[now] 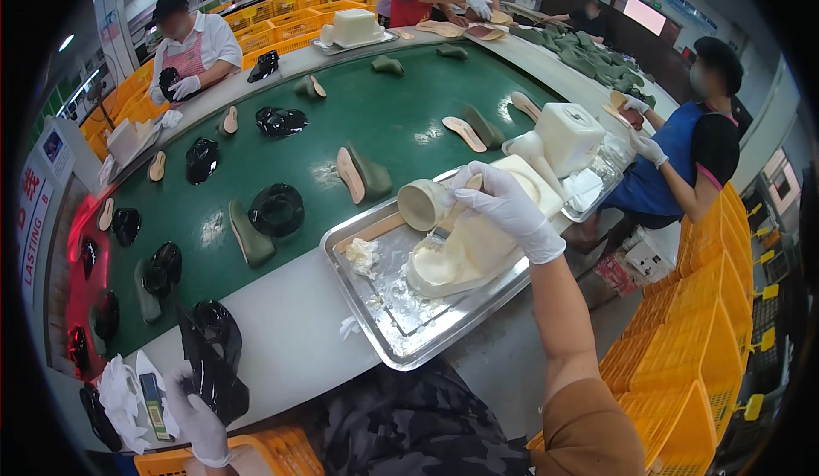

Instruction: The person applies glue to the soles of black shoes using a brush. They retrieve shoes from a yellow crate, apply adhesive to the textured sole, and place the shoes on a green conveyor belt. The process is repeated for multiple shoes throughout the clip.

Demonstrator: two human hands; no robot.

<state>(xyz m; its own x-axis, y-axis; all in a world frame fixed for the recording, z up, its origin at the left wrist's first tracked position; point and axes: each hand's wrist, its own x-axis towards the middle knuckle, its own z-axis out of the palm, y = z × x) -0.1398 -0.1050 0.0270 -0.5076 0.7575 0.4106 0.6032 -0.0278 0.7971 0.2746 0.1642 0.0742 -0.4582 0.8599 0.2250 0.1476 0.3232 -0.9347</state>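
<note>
In front of me the green belt (358,126) carries glossy black uppers (281,121) and olive-green uppers (371,175), several with tan insoles (349,174) lying beside them. A red glow (79,263) tints the belt's left end. Up to my left, a person in a black cap and white shirt (213,45) holds a black piece (173,85). On my right, a person in a blue apron (636,182) is busy near a square white container (570,137); farther off I see a heap of olive-green pieces (589,54). Orange-yellow crates (695,305) line my right side.
</note>
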